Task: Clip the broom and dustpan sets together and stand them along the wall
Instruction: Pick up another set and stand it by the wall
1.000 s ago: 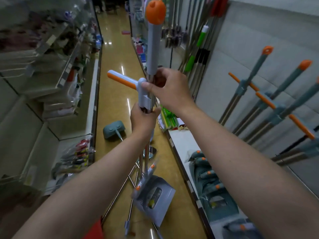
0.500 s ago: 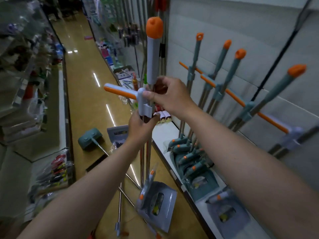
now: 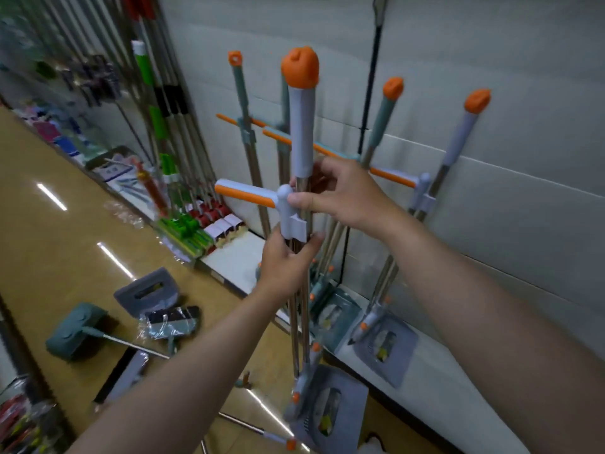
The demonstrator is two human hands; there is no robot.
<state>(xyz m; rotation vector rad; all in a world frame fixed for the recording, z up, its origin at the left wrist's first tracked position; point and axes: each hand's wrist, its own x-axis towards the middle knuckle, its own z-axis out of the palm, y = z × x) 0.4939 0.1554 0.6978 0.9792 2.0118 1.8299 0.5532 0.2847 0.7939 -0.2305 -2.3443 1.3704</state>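
Note:
I hold a lilac broom and dustpan set (image 3: 302, 136) upright in front of me, orange cap on top. My right hand (image 3: 340, 194) pinches the two metal poles just below the lilac grip, thumb against the clip of the orange-striped side handle (image 3: 248, 195). Below the clip my left hand (image 3: 288, 263) grips the poles. The set's lilac dustpan (image 3: 330, 411) hangs near the floor. Several clipped sets (image 3: 379, 136) lean on the wall behind, pans on the low white shelf (image 3: 435, 385).
On the tan floor at left lie a teal broom head with its pole (image 3: 77, 335), a lilac dustpan (image 3: 149, 291), a wrapped brush (image 3: 172, 321) and another pole (image 3: 258, 430). Mops and poles (image 3: 163, 103) line the wall further down the aisle.
My view has swung right toward the wall. The held set has moved with it, closer to the leaning sets. Both hands keep their grip on the poles.

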